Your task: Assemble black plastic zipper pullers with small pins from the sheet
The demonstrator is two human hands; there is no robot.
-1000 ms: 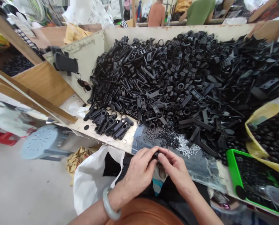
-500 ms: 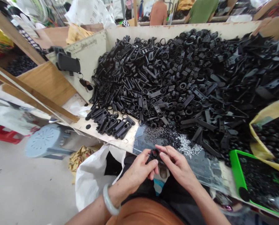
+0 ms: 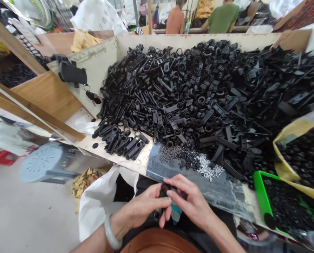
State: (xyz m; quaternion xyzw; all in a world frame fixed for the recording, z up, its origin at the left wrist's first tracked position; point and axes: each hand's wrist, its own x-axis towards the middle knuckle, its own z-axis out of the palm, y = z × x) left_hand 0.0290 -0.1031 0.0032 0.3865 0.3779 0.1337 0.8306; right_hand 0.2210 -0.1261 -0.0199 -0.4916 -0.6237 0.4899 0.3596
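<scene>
My left hand [image 3: 143, 207] and my right hand [image 3: 190, 202] meet over my lap, just below the table's front edge. Both pinch one small black plastic part [image 3: 163, 191] between their fingertips; its lower end shows under the left fingers. A pale bangle [image 3: 110, 234] sits on my left wrist. Just beyond the hands lie small black bits [image 3: 184, 156] and thin silver pins [image 3: 208, 168] on a grey sheet [image 3: 220, 191]. A short row of assembled black pieces [image 3: 122, 140] rests to the left of them.
A huge heap of black plastic parts [image 3: 199, 88] fills the walled table. A green tray [image 3: 261, 196] and a yellow bag [image 3: 294, 133] of black rings sit at right. A white sack [image 3: 99, 203] hangs below the edge, a grey stool [image 3: 42, 161] stands left. Two people work beyond.
Both hands have dropped lower toward my lap with the black part, and the fingers have closed over it more. The view has tilted slightly.
</scene>
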